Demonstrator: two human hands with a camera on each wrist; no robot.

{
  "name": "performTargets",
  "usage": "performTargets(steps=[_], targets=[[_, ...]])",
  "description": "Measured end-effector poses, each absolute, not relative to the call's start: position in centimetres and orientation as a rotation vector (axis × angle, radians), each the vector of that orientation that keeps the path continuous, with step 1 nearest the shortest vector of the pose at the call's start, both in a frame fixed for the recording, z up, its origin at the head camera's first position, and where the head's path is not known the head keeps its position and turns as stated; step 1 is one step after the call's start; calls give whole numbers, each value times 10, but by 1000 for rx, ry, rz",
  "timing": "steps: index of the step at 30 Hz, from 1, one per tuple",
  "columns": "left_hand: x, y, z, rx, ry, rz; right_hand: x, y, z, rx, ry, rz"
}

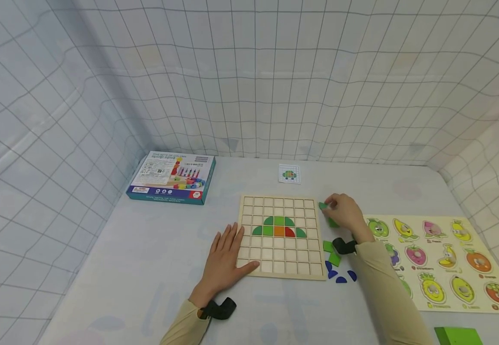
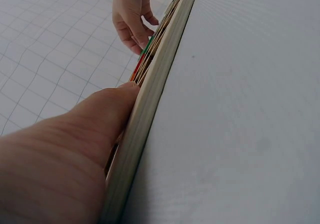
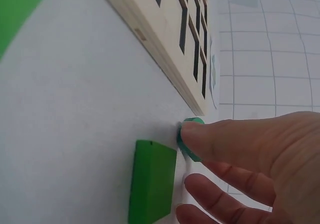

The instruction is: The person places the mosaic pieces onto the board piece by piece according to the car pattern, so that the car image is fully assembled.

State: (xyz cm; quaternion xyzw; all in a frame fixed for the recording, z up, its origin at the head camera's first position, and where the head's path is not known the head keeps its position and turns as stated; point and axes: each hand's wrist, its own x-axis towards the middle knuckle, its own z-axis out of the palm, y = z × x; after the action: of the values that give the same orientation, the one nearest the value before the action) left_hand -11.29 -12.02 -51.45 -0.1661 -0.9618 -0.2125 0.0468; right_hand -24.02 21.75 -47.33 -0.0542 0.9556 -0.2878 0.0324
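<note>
Your left hand [image 1: 225, 261] lies flat at the left side of the wooden grid board [image 1: 273, 254], fingers straight and thumb over the near left corner; it grips nothing. Your right hand [image 1: 345, 211] is just past the board's far right corner, thumb and forefinger closed in a pinch on a small dark green piece [image 1: 323, 205]. The right wrist view shows your thumb tip against that piece, which is near the table surface; whether it touches the table, you cannot tell.

Near the board's middle, pieces fill two rows of cells: a green square between two dark green quarter-rounds above; below, a dark green quarter-round, green square, orange square [image 1: 278, 231], red quarter-round [image 1: 289, 232] and another dark green quarter-round.

A green square [image 1: 333, 223] lies partly under your right hand. Nearer you, beside the board, are two more green squares and several blue half-rounds [image 1: 341, 280]. A small picture card [image 1: 289, 174] lies beyond the board. A toy box [image 1: 172, 177] sits far left, a fruit puzzle [image 1: 449, 308] on the right, and a green block [image 1: 458, 337] in the lower right.
</note>
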Motion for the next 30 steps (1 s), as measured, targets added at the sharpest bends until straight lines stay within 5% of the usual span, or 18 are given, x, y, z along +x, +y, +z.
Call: performTargets(steps=[17, 30], targets=[[-113, -120, -514, -505, -2933, -628, -231, 210, -475, -87, 2995, -1103], [-113, -120, -514, -517, -2921, -640, -191, 151, -470, -503, 2966, -1297]])
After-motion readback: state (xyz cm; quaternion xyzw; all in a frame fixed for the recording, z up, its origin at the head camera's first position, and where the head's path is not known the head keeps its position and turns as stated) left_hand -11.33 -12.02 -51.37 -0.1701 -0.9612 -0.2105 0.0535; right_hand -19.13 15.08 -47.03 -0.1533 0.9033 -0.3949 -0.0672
